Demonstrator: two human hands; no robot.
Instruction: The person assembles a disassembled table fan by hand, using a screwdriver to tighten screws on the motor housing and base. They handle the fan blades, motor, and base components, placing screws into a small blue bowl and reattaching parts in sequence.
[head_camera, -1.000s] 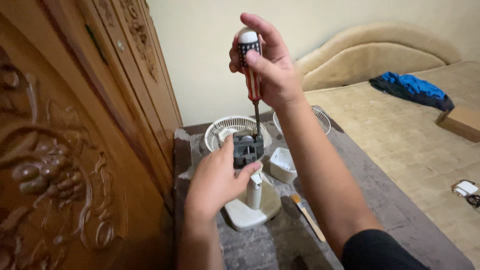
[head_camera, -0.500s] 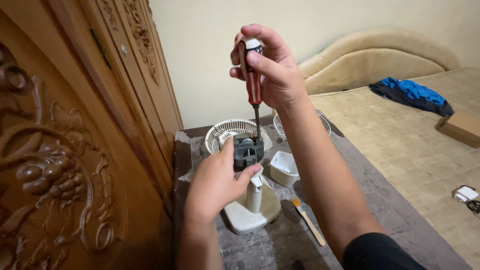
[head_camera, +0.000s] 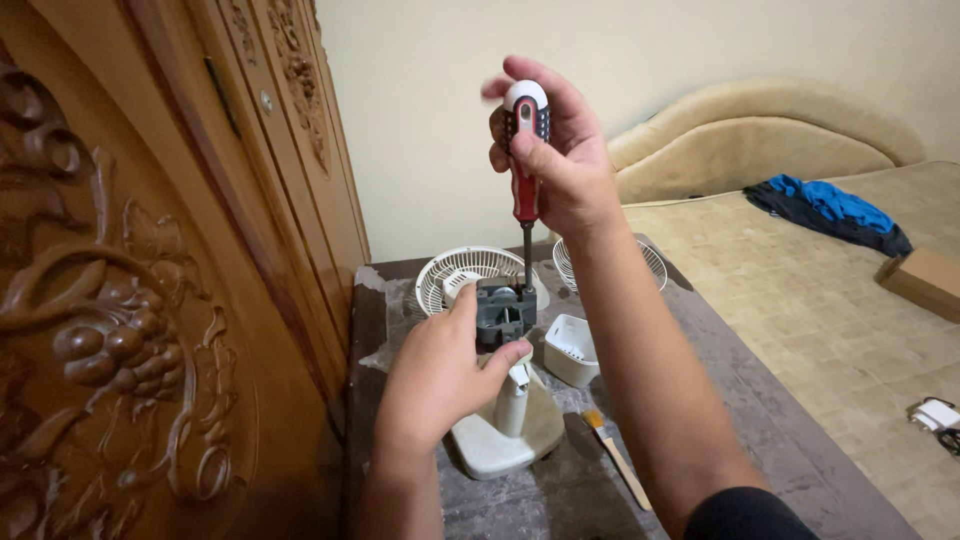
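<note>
At far left stands a carved wooden wardrobe door (head_camera: 130, 300), unchanged from the earlier frames. Next to it, the desk (head_camera: 740, 420) carries the work. The left hand (head_camera: 440, 375) is closed partway around the dark grey motor housing (head_camera: 503, 310) of a small fan, thumb and forefinger bracing it on either side; its grip matches the earlier frames. The housing sits atop the cream fan stand (head_camera: 508, 440), whose base rests on the desk. Behind the housing lies a white fan grille (head_camera: 462, 272), and a second grille (head_camera: 652, 262) lies further right, partly hidden by the right forearm. A small white plastic cover (head_camera: 572, 350) sits just beside the stand. A paintbrush (head_camera: 615, 458) lies on the desk near the base. The right hand (head_camera: 555, 150) is wrapped tight around the red, white-capped handle of a screwdriver (head_camera: 524, 150), held upright with its shaft running down into the housing. Compared with a second ago, the fingers sit higher over the cap. At right, a bed (head_camera: 800, 300) holds blue clothing (head_camera: 830, 210) and a cardboard box (head_camera: 925, 280).
</note>
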